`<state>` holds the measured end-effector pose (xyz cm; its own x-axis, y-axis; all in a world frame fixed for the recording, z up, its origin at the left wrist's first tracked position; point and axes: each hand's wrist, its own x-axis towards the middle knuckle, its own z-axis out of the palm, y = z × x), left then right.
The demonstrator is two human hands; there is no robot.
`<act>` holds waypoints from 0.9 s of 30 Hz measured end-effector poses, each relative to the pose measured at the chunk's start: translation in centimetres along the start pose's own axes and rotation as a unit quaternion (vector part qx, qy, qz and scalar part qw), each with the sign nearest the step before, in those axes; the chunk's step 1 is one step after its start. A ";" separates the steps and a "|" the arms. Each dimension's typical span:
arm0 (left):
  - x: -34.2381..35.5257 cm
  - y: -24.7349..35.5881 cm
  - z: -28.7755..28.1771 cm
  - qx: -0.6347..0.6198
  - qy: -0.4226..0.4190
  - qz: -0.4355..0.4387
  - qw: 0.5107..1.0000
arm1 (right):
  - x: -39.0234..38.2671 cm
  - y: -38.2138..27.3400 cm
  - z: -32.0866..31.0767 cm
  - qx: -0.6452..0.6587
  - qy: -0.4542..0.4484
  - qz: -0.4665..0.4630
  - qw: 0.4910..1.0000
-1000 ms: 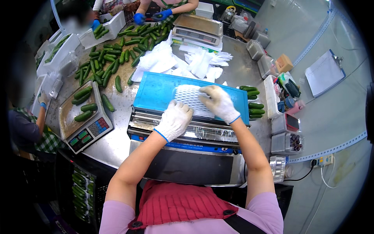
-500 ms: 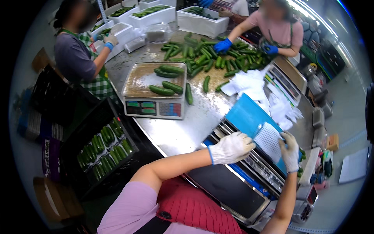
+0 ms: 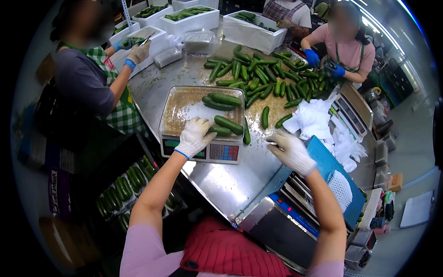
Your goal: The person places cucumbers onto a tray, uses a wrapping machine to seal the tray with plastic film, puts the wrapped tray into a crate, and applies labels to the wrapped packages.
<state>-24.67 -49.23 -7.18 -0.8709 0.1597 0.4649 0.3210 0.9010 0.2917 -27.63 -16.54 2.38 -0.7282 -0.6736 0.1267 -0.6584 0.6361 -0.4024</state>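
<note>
My left hand (image 3: 194,137), in a white glove, reaches over the front of a scale pan (image 3: 173,104), its open fingertips at a cucumber (image 3: 221,131); whether they touch it is unclear. More cucumbers (image 3: 222,98) lie on the pan. My right hand (image 3: 291,154), also gloved, is open and empty, fingers loosely bent, above the steel table (image 3: 210,184) beside the wrapping machine (image 3: 277,221). On that machine's blue plate (image 3: 350,212) lies a white foam net (image 3: 339,189).
Cucumbers (image 3: 258,74) are heaped behind the scale near white sheets (image 3: 307,117). Two co-workers stand at left (image 3: 85,87) and back right (image 3: 346,53), another (image 3: 297,23) behind foam boxes (image 3: 247,34). A second scale (image 3: 350,108) is at right; a crate of packed cucumbers (image 3: 122,189) is lower left.
My view has swung left from the wrapping machine. Both hands have left the foam net and moved leftward, my left to the scale's cucumbers, my right off the blue plate.
</note>
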 end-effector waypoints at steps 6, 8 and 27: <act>1.9 -2.1 3.9 -0.041 -0.076 -0.108 0.990 | 11.9 0.8 10.9 0.027 -0.045 0.048 0.997; 2.3 -2.6 4.8 -0.111 -0.079 -0.130 0.982 | 13.1 1.3 12.4 -0.075 -0.049 0.024 0.996; 5.2 -4.4 1.3 0.010 -0.244 0.089 0.966 | 21.8 3.3 11.1 -0.071 0.030 -0.001 0.997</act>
<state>-31.07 -51.86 -7.18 -0.8762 0.4788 0.0550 0.4780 0.8490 0.2251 -43.58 -33.30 -6.29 -0.7334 -0.6548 0.1827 -0.6778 0.6838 -0.2702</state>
